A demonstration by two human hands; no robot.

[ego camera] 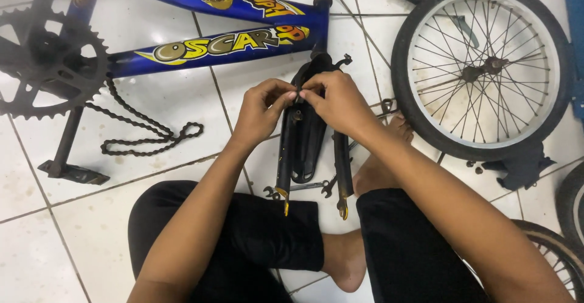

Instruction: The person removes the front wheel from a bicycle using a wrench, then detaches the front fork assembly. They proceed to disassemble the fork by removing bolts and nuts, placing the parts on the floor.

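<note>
At centre frame, a seated person's left hand [263,107] and right hand [338,99] pinch their fingertips together on the top of a black mudguard [306,139] set between the black fork legs [344,169]. Blue bicycle frame [213,44] and loose chain [143,130] lie upper left on the tiled floor [36,242]; spoked wheel [480,66] upper right.
</note>
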